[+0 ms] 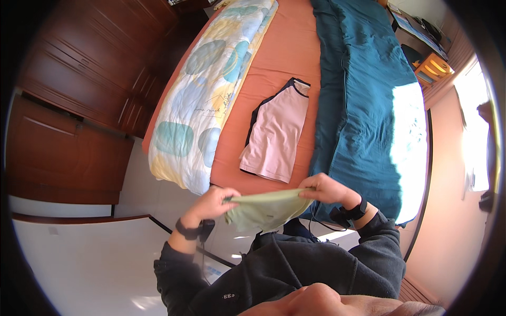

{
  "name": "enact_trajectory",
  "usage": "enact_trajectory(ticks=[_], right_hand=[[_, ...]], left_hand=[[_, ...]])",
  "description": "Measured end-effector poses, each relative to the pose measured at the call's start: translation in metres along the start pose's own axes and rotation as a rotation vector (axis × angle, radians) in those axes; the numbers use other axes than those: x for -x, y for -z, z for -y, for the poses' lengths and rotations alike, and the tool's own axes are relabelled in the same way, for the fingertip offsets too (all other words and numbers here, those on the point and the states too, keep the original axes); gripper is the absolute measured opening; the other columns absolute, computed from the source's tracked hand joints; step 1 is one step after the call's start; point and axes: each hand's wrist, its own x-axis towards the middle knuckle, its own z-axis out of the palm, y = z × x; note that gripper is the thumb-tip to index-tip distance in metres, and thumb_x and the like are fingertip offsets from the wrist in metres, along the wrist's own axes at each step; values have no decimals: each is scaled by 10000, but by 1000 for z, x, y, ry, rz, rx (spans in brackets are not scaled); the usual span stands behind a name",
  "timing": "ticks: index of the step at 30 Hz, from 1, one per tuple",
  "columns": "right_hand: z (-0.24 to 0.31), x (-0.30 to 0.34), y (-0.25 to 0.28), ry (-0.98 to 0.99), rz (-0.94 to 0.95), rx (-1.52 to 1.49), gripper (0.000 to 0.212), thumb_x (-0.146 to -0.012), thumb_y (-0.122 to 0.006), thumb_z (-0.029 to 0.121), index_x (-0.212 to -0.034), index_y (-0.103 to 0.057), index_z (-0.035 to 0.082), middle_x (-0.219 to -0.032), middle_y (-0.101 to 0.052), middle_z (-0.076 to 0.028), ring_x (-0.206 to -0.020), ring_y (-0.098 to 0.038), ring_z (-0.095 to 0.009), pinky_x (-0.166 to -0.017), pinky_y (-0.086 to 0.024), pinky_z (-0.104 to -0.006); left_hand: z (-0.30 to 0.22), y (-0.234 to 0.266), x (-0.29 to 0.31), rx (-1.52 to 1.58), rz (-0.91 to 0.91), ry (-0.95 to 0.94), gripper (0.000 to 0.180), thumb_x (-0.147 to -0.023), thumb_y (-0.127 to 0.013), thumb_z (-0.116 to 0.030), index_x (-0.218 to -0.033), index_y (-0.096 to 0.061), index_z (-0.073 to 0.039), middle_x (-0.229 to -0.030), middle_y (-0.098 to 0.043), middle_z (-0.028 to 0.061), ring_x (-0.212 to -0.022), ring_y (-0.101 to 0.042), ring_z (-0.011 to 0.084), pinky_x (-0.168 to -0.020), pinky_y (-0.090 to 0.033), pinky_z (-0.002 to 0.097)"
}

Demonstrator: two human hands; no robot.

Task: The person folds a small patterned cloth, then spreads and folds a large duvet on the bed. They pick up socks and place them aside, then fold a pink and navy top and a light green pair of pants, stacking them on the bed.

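A light green garment (pixel 266 211) hangs stretched between my two hands, just past the near end of the bed. My left hand (pixel 216 202) pinches its left upper corner, while the fingers of my right hand (pixel 326 188) close on the right upper corner. The cloth's top edge is pulled nearly straight and the rest droops below it; its exact kind does not show. Beyond it, a pink top (pixel 279 129) with black side and neck trim lies folded flat on the orange bedsheet (pixel 282 39).
A patterned quilt (pixel 184 100) runs along the bed's left side and a dark teal quilt (pixel 363 105) along the right. Brown wooden cabinets (pixel 79 68) stand at the left. A bright window (pixel 474 126) is on the right. A thin cable (pixel 321 224) hangs near my right wrist.
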Motion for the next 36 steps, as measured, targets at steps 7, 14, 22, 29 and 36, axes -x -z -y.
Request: enact_trajectory(ticks=[7,14,22,29,36], right_hand=[[-111,-75,124,-264,-809,163,271,-830,-617,180,-1041,-587,13,-825,-642,-98,-735,-601,-163,-690,-477,-269],[-216,-78,101,-409,-723,302,403,-817,-620,194,-1161,-484,33,-987,-612,-148,-870,-612,-231,-761,-489,-328],[-216,-138,-72,-335,-211,119,224,-795,-622,133,-994,-604,31,-798,-649,-112,-716,-626,-199,-671,-496,-296],[-226,-198,-223,-488,-168,236,239,-762,-641,257,-872,-659,45,-753,-653,-114,-706,-633,-240,-661,-492,-327],[-251,-235,-295,-690,-425,539,377,-739,-672,336,-933,-622,16,-930,-637,-160,-900,-604,-329,-783,-482,-409]], left_hand=[[36,41,-113,362,-755,-137,282,-884,-504,-24,-1161,-466,17,-1010,-607,120,-926,-604,179,-849,-464,288],[163,-41,7,675,-758,470,240,-907,-495,-96,-1124,-486,4,-996,-606,113,-897,-606,169,-795,-477,272],[220,-195,185,1098,-1173,920,198,-872,-519,-109,-1054,-515,-30,-960,-620,95,-827,-612,163,-711,-486,255],[223,-246,221,1210,-1122,944,237,-888,-514,-150,-1098,-521,-41,-999,-623,96,-866,-613,174,-742,-480,264],[245,-260,267,1214,-1067,898,229,-895,-520,-155,-1083,-527,-26,-977,-626,98,-865,-619,180,-746,-481,259]])
